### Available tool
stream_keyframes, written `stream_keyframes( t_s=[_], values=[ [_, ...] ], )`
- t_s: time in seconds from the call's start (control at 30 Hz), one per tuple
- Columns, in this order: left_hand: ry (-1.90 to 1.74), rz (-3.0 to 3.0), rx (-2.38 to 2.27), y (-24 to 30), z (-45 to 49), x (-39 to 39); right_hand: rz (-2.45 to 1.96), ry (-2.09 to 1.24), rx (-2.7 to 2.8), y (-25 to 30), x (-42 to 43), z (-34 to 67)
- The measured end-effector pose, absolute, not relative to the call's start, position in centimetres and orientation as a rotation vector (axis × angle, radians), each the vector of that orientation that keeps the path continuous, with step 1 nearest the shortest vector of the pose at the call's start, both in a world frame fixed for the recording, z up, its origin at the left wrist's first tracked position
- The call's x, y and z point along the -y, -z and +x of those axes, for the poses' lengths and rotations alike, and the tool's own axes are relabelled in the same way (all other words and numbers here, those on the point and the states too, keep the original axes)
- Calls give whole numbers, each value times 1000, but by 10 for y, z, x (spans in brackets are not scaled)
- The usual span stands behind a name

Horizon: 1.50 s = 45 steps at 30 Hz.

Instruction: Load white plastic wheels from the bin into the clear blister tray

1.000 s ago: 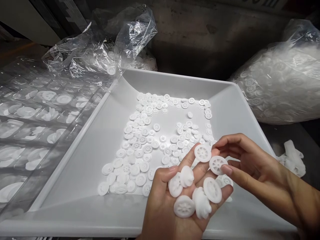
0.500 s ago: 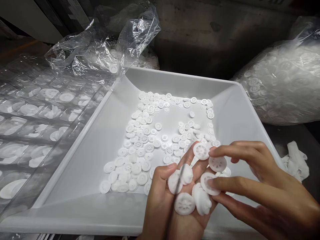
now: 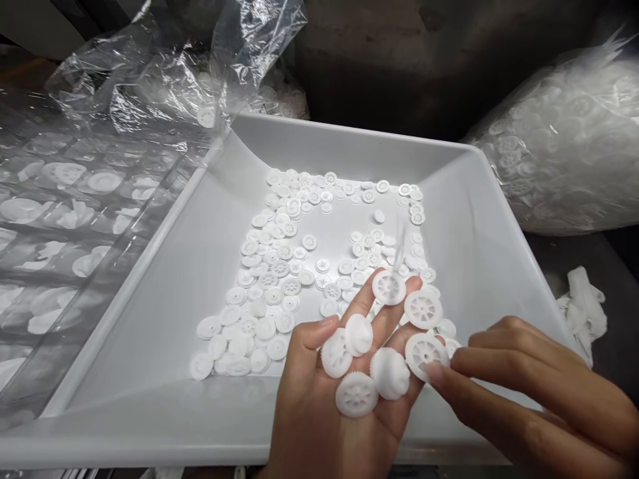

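My left hand (image 3: 342,436) lies palm up over the bin, cupping several white plastic gears (image 3: 356,394) with spoked discs and toothed rims. One gear (image 3: 389,287) rests near its fingertips, and another gear (image 3: 423,309) sits beside that one. A gear with a domed hub (image 3: 390,374) lies in the palm. At the palm's right edge, my right hand (image 3: 524,379) pinches the rim of a spoked gear (image 3: 422,350) between thumb and fingers. Below both hands stands the large grey-white bin (image 3: 150,293), with many similar gears (image 3: 272,296) spread over its floor.
Left of the bin are clear compartment trays (image 3: 44,233) holding white parts. Crumpled clear plastic (image 3: 150,86) covers more parts at the back left. A full clear bag of gears (image 3: 569,146) bulges at the right, with a white crumpled glove-like item (image 3: 584,303) below it.
My right fingers have come off the upper gears and closed on the lower gear at the palm's edge. The domed gear has tipped over in my palm. The view has shifted slightly.
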State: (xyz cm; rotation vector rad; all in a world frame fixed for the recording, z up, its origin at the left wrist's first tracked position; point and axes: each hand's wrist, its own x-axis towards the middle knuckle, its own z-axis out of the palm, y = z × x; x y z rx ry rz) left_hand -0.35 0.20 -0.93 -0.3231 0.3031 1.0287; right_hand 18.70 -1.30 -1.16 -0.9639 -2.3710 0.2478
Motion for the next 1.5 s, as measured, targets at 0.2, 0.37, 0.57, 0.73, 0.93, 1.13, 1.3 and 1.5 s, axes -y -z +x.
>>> stream_keyframes(
  t_s=[0.2, 0.37, 0.57, 0.73, 0.93, 1.13, 1.3, 1.5],
  values=[
    [-994, -338, -358, 10, -5, -3, -978, -260, 2391, 6, 8, 182],
    [-1015, -310, -353, 11, -4, -4, -847, -214, 2434, 0, -3, 183],
    [-1027, -325, -408, 11, -3, -2, -1038, -293, 2222, -2, 3, 175],
    [-1025, -337, -450, 9, -3, -3, -1183, -337, 1931, -2, 11, 163],
    [-1038, -327, -487, 5, -1, -5, -1164, -330, 1886, -4, 11, 166],
    [-1015, -344, -429, 8, -1, -6, -1158, -280, 2045, -9, 10, 172],
    [-969, -350, -413, 3, 1, -4, -1097, -406, 2320, -27, -6, 158],
    [-964, -405, -411, -5, 5, -8, -1007, -257, 2720, -38, -35, 133]
  ],
)
